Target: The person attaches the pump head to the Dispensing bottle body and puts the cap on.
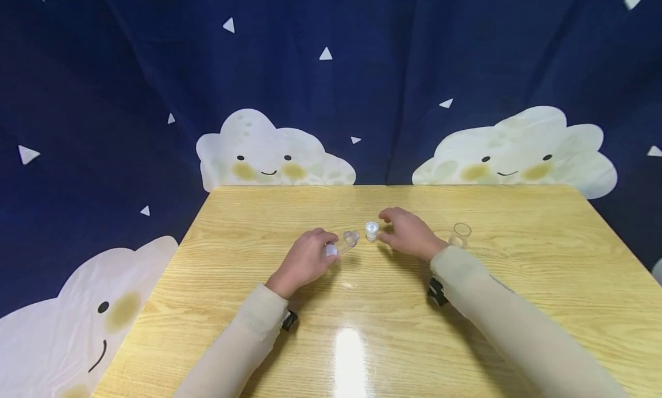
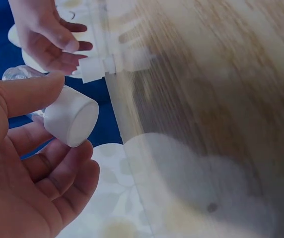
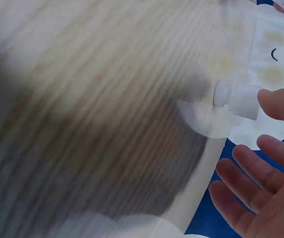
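My left hand [image 1: 306,257] pinches a small clear bottle [image 1: 351,239] with a white end. The left wrist view shows the thumb over it, fingers beneath, and its white end [image 2: 72,119] towards the camera. To its right, a small white cap-like piece [image 1: 371,231] stands upright on the wooden table. Beside that piece is my right hand [image 1: 411,234], fingers spread and loosely bent. In the right wrist view the thumb [image 3: 278,105] is right at the white piece's [image 3: 245,101] edge; the other fingers hold nothing.
A clear open cylinder [image 1: 460,235] stands on the table [image 1: 517,317], behind the right wrist. Along the table's far edge hangs a dark blue curtain [image 1: 383,88] with clouds and white triangles.
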{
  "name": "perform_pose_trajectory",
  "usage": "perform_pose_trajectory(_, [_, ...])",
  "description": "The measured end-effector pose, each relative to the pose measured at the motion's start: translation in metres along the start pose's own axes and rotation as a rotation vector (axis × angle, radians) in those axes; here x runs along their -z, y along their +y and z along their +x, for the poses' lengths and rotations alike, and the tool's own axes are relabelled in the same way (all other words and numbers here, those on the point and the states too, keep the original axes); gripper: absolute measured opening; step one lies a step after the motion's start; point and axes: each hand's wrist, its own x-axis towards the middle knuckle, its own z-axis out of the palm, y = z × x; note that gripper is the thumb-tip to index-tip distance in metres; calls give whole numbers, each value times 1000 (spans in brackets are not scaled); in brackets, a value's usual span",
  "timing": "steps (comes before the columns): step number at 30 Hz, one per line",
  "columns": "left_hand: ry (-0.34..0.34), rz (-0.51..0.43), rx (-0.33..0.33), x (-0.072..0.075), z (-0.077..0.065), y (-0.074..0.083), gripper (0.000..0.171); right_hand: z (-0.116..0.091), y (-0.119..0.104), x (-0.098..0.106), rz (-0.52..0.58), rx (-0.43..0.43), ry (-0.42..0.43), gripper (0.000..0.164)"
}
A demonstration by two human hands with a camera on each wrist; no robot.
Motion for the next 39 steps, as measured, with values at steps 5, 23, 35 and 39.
perform_pose_trajectory(5, [2,-10,4,0,0,-1,35,7,1,-1,19,-16,-29,50])
perform_pose_trajectory(23, [-1,-13,26,0,-4,-4,34,17,-3,-11,80,-23,-40,29])
perform_pose_trajectory(35, [10,-17,14,4,-2,-4,35,15,-4,-14,81,-61,-36,29])
perform_pose_trajectory(39, [6,-23,20,4,-2,-3,35,14,-3,-15,81,-77,-45,27])
